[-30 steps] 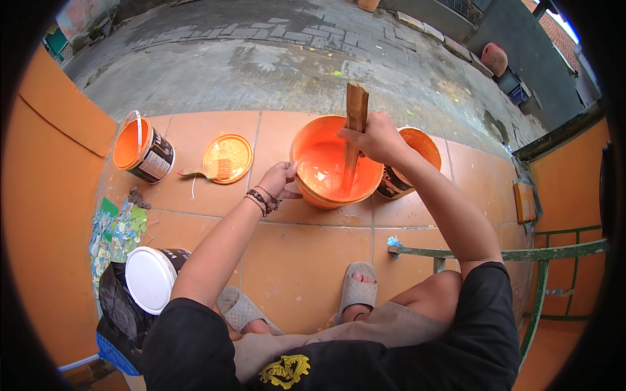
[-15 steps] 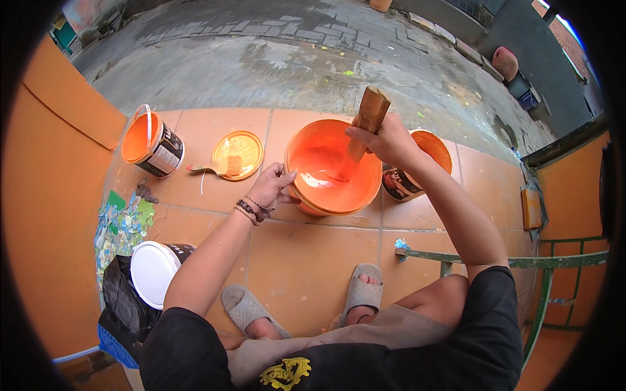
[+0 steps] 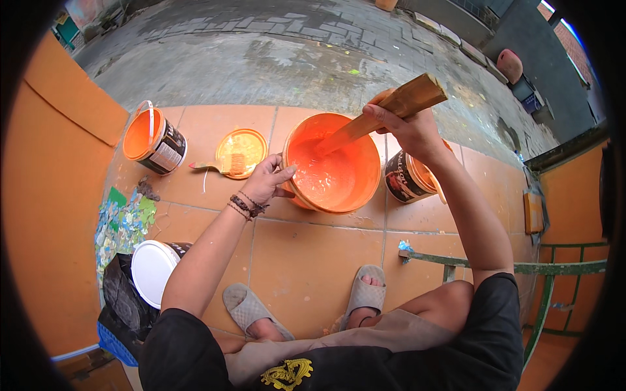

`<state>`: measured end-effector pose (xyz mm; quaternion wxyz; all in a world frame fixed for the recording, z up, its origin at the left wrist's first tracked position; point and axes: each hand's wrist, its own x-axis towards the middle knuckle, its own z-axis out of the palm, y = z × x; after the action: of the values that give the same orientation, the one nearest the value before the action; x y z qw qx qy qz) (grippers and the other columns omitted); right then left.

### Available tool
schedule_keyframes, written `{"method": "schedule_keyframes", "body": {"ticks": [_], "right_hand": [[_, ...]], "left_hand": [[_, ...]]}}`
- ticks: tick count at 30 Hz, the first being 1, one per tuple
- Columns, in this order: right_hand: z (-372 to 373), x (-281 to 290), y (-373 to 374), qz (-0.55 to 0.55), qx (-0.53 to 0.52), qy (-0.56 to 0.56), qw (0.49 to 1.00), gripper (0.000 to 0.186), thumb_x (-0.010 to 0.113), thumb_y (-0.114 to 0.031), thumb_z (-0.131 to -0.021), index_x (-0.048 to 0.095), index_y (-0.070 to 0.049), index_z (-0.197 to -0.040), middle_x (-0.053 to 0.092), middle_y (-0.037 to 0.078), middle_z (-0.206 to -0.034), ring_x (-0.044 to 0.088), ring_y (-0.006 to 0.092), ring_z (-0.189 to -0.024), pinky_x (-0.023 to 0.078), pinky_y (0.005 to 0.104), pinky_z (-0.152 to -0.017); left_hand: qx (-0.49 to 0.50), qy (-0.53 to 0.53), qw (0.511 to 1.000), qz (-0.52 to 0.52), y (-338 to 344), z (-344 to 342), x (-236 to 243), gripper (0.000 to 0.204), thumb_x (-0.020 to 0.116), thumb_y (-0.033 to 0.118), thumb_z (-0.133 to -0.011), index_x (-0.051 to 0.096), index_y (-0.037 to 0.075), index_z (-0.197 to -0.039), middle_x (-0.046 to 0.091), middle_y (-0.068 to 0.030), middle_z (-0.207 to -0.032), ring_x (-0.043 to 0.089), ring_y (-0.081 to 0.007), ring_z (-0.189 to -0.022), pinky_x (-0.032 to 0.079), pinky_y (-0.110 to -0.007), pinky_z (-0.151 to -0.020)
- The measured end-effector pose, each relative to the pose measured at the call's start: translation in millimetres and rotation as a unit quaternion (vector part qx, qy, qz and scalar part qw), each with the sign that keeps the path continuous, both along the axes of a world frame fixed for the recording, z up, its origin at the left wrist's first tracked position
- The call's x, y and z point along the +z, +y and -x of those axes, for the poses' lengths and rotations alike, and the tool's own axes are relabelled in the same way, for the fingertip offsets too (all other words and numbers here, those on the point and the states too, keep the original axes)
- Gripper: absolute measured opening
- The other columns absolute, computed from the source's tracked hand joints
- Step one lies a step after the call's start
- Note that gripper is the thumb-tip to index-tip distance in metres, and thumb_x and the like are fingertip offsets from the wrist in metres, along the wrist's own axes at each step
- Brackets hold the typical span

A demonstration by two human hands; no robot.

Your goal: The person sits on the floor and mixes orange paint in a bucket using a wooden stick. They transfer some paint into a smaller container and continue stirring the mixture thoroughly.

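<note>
An orange bucket (image 3: 367, 186) with wet orange paint inside stands on the tiles ahead of me. My left hand (image 3: 267, 180) grips the left side of its rim, thumb toward the top edge and fingers along the outer wall. In my right hand (image 3: 409, 129) is a flat wooden stick (image 3: 417, 96), held near its upper end. The stick slants down to the left, its orange-coated lower part in the paint; the tip is hidden there. Just right of the bucket, partly behind my right forearm, stands a dark-labelled paint pail (image 3: 402, 179).
At the left are another paint pail (image 3: 156, 144) and a yellow-orange lid (image 3: 255, 144) with a paintbrush (image 3: 229, 165) across it. A white-lidded tub (image 3: 151, 274) stands beside my left arm, near scattered paint flakes (image 3: 124, 225). A green metal frame (image 3: 502, 266) runs along my right.
The wooden stick has swung from nearly upright to a slant, its top now farther right and its lower part farther left in the paint. My right hand moved right; my left stays at the rim.
</note>
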<state>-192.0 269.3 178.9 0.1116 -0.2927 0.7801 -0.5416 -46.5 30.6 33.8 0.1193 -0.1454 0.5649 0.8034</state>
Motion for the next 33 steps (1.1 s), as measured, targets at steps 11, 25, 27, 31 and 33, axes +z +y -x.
{"method": "schedule_keyframes", "body": {"ticks": [11, 25, 27, 31, 33], "right_hand": [[-8.3, 38.0, 16.4, -0.037, 0.011, 0.007, 0.999, 0.025, 0.070, -0.024, -0.084, 0.064, -0.001, -0.094, 0.066, 0.008, -0.083, 0.065, 0.0158, -0.073, 0.054, 0.0272, -0.063], [-20.9, 101.8, 32.9, 0.080, -0.007, 0.076, 0.994, 0.034, 0.075, -0.028, -0.078, 0.064, 0.001, -0.093, 0.066, 0.011, -0.083, 0.067, 0.0189, -0.074, 0.058, 0.0279, -0.059], [-20.0, 96.5, 26.9, 0.075, -0.001, 0.056, 0.996, 0.033, 0.075, -0.027, -0.079, 0.064, 0.001, -0.092, 0.066, 0.010, -0.083, 0.067, 0.0188, -0.074, 0.057, 0.0279, -0.060], [-18.3, 51.7, -4.1, 0.012, 0.009, 0.016, 1.000, 0.025, 0.072, -0.022, -0.080, 0.064, 0.000, -0.088, 0.066, 0.008, -0.081, 0.064, 0.0144, -0.068, 0.052, 0.0250, -0.056], [-14.0, 18.5, -19.4, -0.060, 0.058, 0.008, 0.997, 0.023, 0.071, -0.020, -0.080, 0.063, 0.001, -0.088, 0.065, 0.010, -0.079, 0.062, 0.0155, -0.066, 0.050, 0.0285, -0.057]], "left_hand": [[-0.003, -0.004, 0.999, 0.036, 3.4, 0.1, 0.8, 0.034, 0.062, 0.021, -0.089, 0.049, 0.006, -0.116, 0.054, -0.0004, -0.105, 0.054, -0.0117, -0.102, 0.058, -0.041, -0.076], [0.040, -0.007, 0.999, -0.025, -6.7, -8.2, -6.5, 0.020, 0.059, 0.019, -0.090, 0.044, 0.007, -0.091, 0.052, -0.0065, -0.101, 0.056, -0.0179, -0.097, 0.055, -0.051, -0.080], [0.046, -0.004, 0.999, -0.028, -8.3, -10.2, -8.1, 0.020, 0.060, 0.019, -0.090, 0.043, 0.008, -0.090, 0.052, -0.0072, -0.101, 0.056, -0.0185, -0.098, 0.054, -0.052, -0.080], [0.044, 0.001, 0.998, -0.037, -10.6, -12.1, -14.4, 0.021, 0.059, 0.021, -0.091, 0.044, 0.007, -0.091, 0.053, -0.0079, -0.102, 0.057, -0.0194, -0.100, 0.054, -0.051, -0.081], [0.046, 0.001, 0.998, -0.047, -11.5, -13.6, -16.5, 0.022, 0.059, 0.023, -0.091, 0.045, 0.007, -0.095, 0.055, -0.0079, -0.104, 0.057, -0.0199, -0.101, 0.053, -0.051, -0.082]]}}
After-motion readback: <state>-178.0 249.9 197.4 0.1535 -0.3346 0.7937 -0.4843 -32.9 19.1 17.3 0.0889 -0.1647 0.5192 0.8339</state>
